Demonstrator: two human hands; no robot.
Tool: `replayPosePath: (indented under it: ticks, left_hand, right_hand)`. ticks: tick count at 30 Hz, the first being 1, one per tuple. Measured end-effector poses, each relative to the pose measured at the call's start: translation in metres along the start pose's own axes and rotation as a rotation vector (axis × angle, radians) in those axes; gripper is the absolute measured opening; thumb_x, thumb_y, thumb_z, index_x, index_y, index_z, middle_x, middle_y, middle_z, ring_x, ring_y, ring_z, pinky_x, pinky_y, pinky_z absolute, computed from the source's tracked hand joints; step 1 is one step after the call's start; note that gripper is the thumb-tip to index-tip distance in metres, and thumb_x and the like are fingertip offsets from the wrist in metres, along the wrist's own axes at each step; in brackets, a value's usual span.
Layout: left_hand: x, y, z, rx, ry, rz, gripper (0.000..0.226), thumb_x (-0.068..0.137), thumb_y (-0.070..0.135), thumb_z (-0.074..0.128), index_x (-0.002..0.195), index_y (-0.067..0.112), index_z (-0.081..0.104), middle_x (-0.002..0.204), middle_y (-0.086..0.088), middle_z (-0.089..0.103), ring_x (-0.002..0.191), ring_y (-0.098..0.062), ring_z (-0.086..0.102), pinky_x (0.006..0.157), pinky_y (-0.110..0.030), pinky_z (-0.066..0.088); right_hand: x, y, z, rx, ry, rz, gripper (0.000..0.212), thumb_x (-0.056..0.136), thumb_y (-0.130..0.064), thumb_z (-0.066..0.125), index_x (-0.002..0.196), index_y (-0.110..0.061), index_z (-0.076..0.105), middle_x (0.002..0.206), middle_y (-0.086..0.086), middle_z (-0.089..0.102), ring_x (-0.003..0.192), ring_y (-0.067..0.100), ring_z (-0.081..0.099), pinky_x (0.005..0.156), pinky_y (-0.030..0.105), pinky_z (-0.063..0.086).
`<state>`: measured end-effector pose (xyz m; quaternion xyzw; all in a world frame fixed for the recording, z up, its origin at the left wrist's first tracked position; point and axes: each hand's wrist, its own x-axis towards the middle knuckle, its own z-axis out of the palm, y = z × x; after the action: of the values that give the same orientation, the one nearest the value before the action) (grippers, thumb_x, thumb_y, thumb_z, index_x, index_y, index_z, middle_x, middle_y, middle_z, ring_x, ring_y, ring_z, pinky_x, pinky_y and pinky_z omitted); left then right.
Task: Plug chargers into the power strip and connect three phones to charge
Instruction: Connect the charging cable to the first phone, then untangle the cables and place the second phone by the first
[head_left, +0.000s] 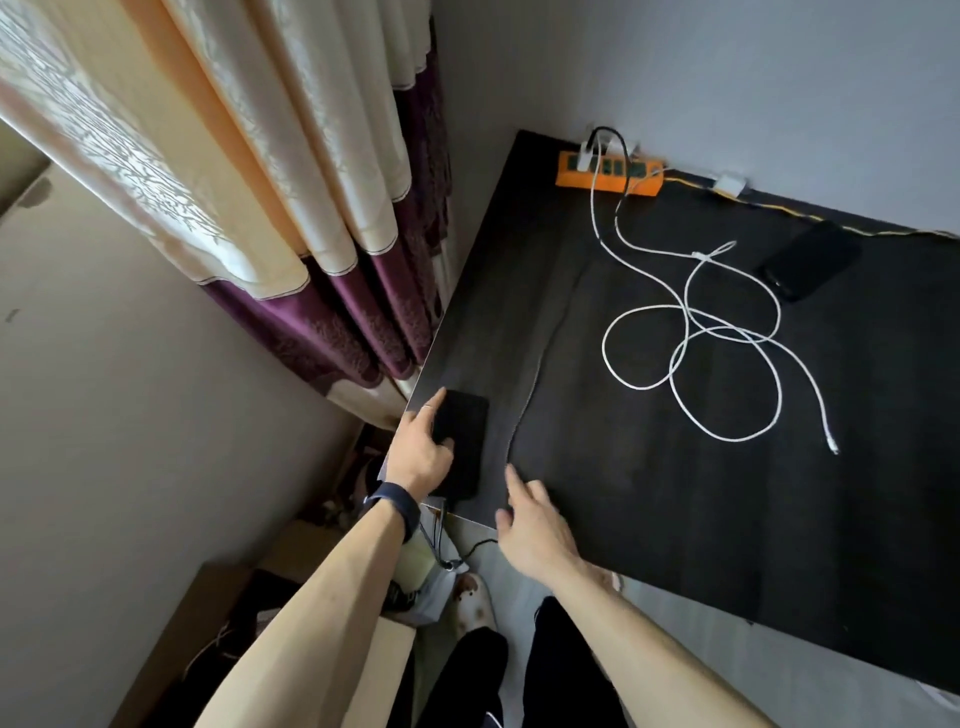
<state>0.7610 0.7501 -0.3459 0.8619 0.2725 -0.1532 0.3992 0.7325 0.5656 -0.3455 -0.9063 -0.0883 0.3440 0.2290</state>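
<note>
A black phone (467, 441) lies flat at the near left corner of the dark table (649, 519). My left hand (422, 449) rests on its left edge, fingers curled over it and the index finger stretched along its side. My right hand (535, 525) hovers open at the table's near edge, just right of that phone. An orange power strip (608, 176) sits at the far edge with white chargers plugged in. Two white cables (691, 332) loop across the middle; one free plug end (832, 446) lies to the right. A second black phone (810, 260) lies at the far right.
A white adapter (730, 183) and a yellow cord lie along the wall right of the strip. Cream and purple curtains (311, 208) hang left of the table. Below the table edge are a cardboard box (218, 613), bags and a thin black cable on the floor.
</note>
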Motion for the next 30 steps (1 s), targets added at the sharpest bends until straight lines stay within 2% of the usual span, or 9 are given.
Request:
replayPosePath:
  ticks: [2, 3, 7, 10, 12, 16, 20, 26, 30]
  left_hand:
    - [0.000, 0.001, 0.004, 0.037, -0.019, 0.002, 0.083, 0.081, 0.025, 0.073, 0.153, 0.028, 0.032, 0.137, -0.013, 0.042, 0.130, -0.028, 0.045, 0.109, -0.027, 0.033]
    - [-0.001, 0.001, 0.006, 0.097, -0.032, 0.014, 0.088, 0.078, 0.032, 0.076, 0.154, 0.027, 0.031, 0.141, -0.013, 0.037, 0.133, -0.028, 0.040, 0.113, -0.030, 0.031]
    - [-0.007, 0.001, 0.016, 0.378, -0.026, 0.051, 0.100, 0.074, 0.048, 0.076, 0.156, 0.027, 0.022, 0.152, -0.010, 0.025, 0.140, -0.032, 0.025, 0.115, -0.046, 0.032]
    - [-0.008, 0.003, 0.019, 0.402, 0.008, 0.044, 0.099, 0.072, 0.044, 0.073, 0.155, 0.028, 0.022, 0.152, -0.009, 0.024, 0.139, -0.032, 0.025, 0.111, -0.049, 0.035]
    - [-0.008, 0.000, 0.018, 0.414, 0.013, 0.057, 0.097, 0.074, 0.046, 0.073, 0.155, 0.030, 0.022, 0.153, -0.008, 0.024, 0.139, -0.032, 0.026, 0.112, -0.048, 0.035]
    - [-0.007, -0.011, 0.010, 0.438, -0.022, 0.083, 0.093, 0.081, 0.050, 0.070, 0.156, 0.037, 0.017, 0.157, -0.001, 0.019, 0.141, -0.029, 0.023, 0.111, -0.050, 0.036]
    - [-0.003, -0.012, 0.003, 0.478, -0.045, 0.083, 0.089, 0.085, 0.043, 0.067, 0.157, 0.039, 0.014, 0.163, 0.001, 0.014, 0.144, -0.029, 0.018, 0.108, -0.052, 0.040]
    - [-0.006, -0.005, 0.003, 0.515, -0.070, 0.043, 0.088, 0.088, 0.040, 0.066, 0.157, 0.035, 0.011, 0.165, -0.002, 0.008, 0.146, -0.031, 0.017, 0.111, -0.050, 0.038]
    - [-0.011, 0.013, 0.004, 0.557, -0.065, 0.036, 0.085, 0.089, 0.038, 0.062, 0.158, 0.025, 0.014, 0.166, -0.012, 0.002, 0.149, -0.034, 0.012, 0.120, -0.049, 0.023]
  right_hand:
    - [0.008, -0.011, 0.001, -0.122, -0.154, -0.149, 0.069, 0.097, -0.036, 0.049, 0.157, -0.020, 0.020, 0.141, 0.006, 0.037, 0.129, 0.032, 0.046, 0.104, 0.041, 0.040]
    - [0.010, -0.013, 0.001, -0.152, -0.181, -0.165, 0.070, 0.096, -0.038, 0.049, 0.157, -0.019, 0.019, 0.142, 0.005, 0.035, 0.129, 0.032, 0.044, 0.105, 0.043, 0.041]
    - [0.011, -0.003, -0.003, -0.153, -0.011, -0.073, 0.071, 0.096, -0.043, 0.049, 0.156, -0.014, 0.023, 0.146, 0.006, 0.035, 0.131, 0.030, 0.041, 0.107, 0.043, 0.040]
    - [0.003, 0.018, -0.007, -0.238, 0.094, -0.092, 0.070, 0.095, -0.046, 0.050, 0.155, -0.018, 0.027, 0.150, 0.001, 0.029, 0.130, 0.026, 0.036, 0.103, 0.040, 0.042]
    - [-0.002, 0.029, -0.007, -0.290, 0.109, -0.117, 0.071, 0.094, -0.049, 0.049, 0.155, -0.023, 0.025, 0.158, -0.001, 0.019, 0.137, 0.025, 0.028, 0.103, 0.042, 0.041]
    - [-0.016, 0.038, 0.005, -0.340, 0.040, -0.145, 0.080, 0.094, -0.053, 0.046, 0.159, -0.027, 0.007, 0.167, 0.000, -0.009, 0.152, 0.024, -0.001, 0.119, 0.046, 0.022]
    - [-0.024, 0.042, 0.018, -0.348, -0.019, -0.138, 0.090, 0.094, -0.052, 0.047, 0.158, -0.028, -0.011, 0.162, -0.002, -0.031, 0.149, 0.019, -0.027, 0.123, 0.051, 0.004]
    - [-0.020, 0.044, 0.008, -0.338, -0.086, -0.156, 0.090, 0.093, -0.047, 0.052, 0.158, -0.030, -0.008, 0.162, -0.005, -0.030, 0.150, 0.018, -0.024, 0.123, 0.049, 0.004]
    - [-0.018, 0.038, -0.018, -0.254, -0.170, -0.125, 0.076, 0.095, -0.044, 0.051, 0.159, -0.031, 0.011, 0.166, -0.008, -0.016, 0.153, 0.014, -0.011, 0.123, 0.045, 0.012]
